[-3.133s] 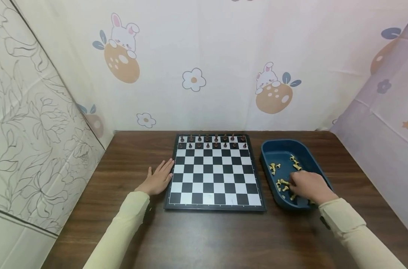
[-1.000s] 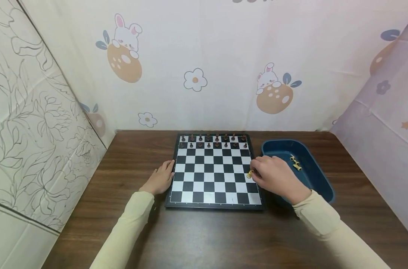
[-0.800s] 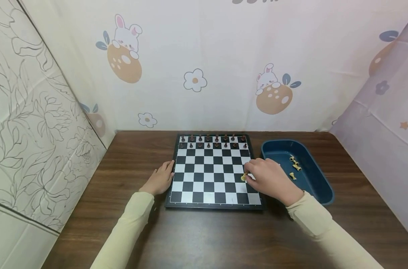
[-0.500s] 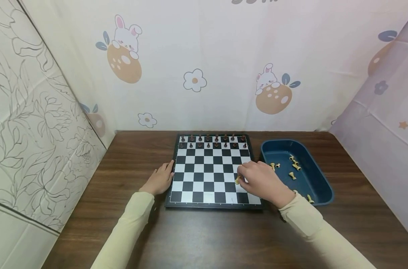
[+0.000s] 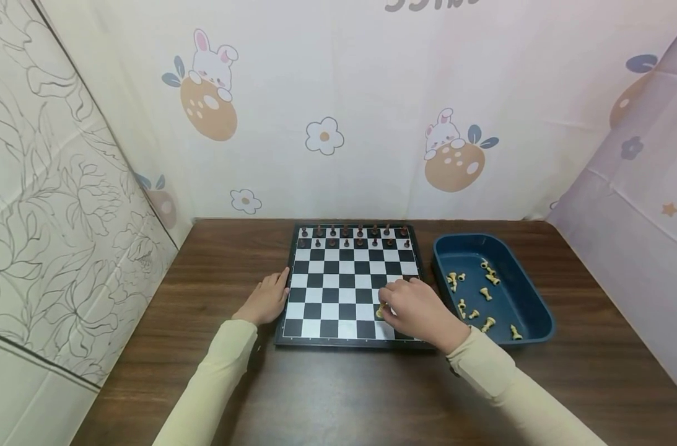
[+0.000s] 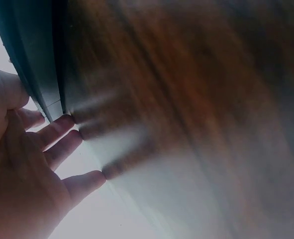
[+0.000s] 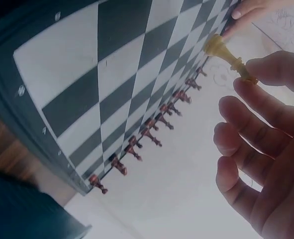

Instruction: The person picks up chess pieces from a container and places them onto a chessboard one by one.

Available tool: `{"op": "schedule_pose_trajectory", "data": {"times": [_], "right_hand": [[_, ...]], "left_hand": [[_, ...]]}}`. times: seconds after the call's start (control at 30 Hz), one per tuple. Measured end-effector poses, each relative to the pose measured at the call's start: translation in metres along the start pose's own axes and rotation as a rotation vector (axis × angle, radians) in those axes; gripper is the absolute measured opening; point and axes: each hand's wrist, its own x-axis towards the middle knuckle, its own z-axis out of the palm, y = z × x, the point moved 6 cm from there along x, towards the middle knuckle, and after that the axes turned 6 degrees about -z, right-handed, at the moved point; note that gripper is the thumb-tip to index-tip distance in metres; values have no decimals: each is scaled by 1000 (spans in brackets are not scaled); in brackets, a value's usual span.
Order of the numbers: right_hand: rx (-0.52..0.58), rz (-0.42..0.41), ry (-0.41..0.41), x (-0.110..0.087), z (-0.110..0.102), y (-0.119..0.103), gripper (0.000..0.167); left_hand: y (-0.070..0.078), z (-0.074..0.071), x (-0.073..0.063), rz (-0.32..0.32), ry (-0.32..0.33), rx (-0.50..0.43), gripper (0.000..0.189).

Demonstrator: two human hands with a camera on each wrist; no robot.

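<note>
My right hand (image 5: 419,310) pinches a pale yellow chess piece (image 7: 222,49) by its top between thumb and index finger, base pointing away from the palm. It is over the near right part of the chessboard (image 5: 338,282); the fingertips hide the piece's head. Dark red chess pieces (image 5: 346,231) stand in two rows on the board's far side. My left hand (image 5: 264,298) lies at the board's left edge, fingers extended. In the left wrist view its fingertips (image 6: 94,179) meet the table beside the board's dark side (image 6: 45,55).
A blue tray (image 5: 530,291) stands right of the board. Several yellow chess pieces (image 5: 485,293) lie scattered in it. The brown wooden table (image 5: 327,396) backs onto a wall hung with printed cloth (image 5: 371,161).
My right hand has picked a yellow chess piece from the tray and carried it left over the board, then nearer its front edge. The left hand has stayed at the board's edge.
</note>
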Motion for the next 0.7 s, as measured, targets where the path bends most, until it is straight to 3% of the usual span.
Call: {"op": "schedule_pose_trajectory", "data": {"times": [0.7], "right_hand": [[37, -73, -27, 9, 23, -23, 8]], "left_hand": [[-1, 1, 2, -2, -14, 0, 54]]}}
